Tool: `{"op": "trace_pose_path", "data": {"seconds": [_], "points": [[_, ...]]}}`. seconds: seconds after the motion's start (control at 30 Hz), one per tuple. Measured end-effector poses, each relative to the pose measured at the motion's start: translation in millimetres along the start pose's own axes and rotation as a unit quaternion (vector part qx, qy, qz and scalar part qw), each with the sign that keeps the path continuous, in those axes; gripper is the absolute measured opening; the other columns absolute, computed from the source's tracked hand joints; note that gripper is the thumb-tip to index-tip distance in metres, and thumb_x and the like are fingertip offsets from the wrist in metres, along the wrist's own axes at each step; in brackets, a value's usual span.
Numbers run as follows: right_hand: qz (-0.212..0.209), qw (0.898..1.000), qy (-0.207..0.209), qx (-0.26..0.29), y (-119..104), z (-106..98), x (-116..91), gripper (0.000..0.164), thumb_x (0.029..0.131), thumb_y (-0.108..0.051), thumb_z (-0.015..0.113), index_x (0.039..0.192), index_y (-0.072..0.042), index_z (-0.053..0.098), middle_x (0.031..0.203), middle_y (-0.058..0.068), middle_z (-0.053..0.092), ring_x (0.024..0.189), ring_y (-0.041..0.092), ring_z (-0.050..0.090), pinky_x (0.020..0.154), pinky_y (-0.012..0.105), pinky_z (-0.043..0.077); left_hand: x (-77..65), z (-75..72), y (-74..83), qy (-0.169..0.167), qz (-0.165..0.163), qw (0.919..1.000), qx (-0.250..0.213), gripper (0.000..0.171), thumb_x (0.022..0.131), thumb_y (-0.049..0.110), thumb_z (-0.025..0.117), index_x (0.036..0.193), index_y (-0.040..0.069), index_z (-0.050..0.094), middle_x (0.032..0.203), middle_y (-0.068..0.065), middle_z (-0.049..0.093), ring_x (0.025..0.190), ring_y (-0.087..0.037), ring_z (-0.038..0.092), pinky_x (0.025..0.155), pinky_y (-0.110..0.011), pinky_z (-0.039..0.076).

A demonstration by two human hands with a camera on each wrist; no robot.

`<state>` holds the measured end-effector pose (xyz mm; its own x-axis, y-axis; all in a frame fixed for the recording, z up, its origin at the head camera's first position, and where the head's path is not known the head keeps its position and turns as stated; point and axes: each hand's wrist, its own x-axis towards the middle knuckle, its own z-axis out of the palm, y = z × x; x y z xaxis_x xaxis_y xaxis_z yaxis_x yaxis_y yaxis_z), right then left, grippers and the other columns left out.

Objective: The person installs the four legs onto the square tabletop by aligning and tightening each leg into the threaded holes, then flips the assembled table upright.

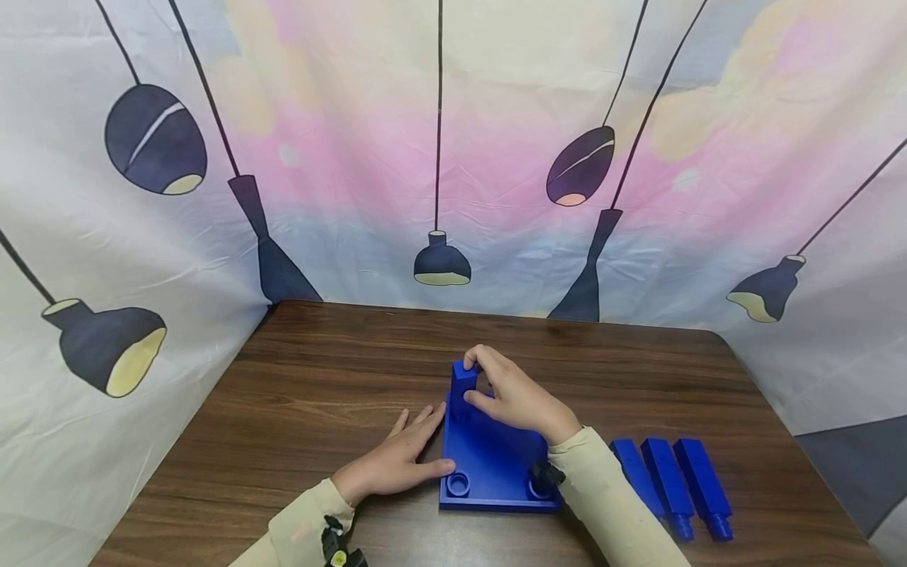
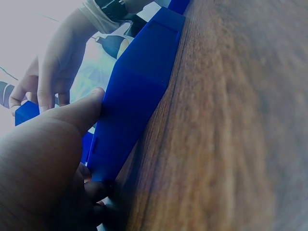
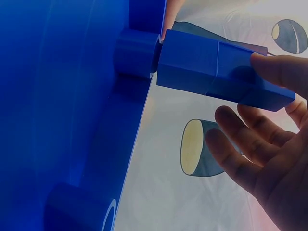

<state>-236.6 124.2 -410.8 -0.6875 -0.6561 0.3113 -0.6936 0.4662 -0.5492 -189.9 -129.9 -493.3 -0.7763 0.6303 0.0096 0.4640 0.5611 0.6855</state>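
Observation:
A blue square panel [image 1: 489, 465] with raised edges and round corner sockets lies on the table. At its far left corner, my right hand [image 1: 517, 398] pinches a blue square-sided leg [image 1: 462, 386] between thumb and fingers. That leg stands upright; in the right wrist view its end meets a round socket [image 3: 137, 53], with a narrow gap showing. My left hand [image 1: 397, 465] lies with fingers spread against the panel's left edge, its thumb by the near left socket [image 1: 457, 484]. The right sleeve and wrist cover part of the panel's right side.
Three more blue legs, a left one [image 1: 633, 472], a middle one [image 1: 668, 488] and a right one [image 1: 701, 488], lie side by side right of the panel, threaded ends toward me. A patterned cloth [image 1: 354, 197] hangs behind the brown wooden table [image 1: 319, 394].

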Motion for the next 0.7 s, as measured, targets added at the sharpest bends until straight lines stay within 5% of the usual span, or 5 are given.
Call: {"op": "trace_pose_path", "data": {"seconds": [0.7], "points": [[0.003, 1.000, 0.001, 0.010, 0.2, 0.6, 0.5, 0.035, 0.098, -0.007, 0.074, 0.119, -0.013, 0.047, 0.118, 0.006, 0.056, 0.112, 0.024, 0.064, 0.089, 0.050, 0.059, -0.4, -0.9, 0.5, 0.001, -0.001, 1.0000, 0.000, 0.092, 0.105, 0.052, 0.061, 0.167, -0.001, 0.019, 0.173, -0.018, 0.022, 0.160, -0.041, 0.014, 0.124, -0.070, -0.001]]}}
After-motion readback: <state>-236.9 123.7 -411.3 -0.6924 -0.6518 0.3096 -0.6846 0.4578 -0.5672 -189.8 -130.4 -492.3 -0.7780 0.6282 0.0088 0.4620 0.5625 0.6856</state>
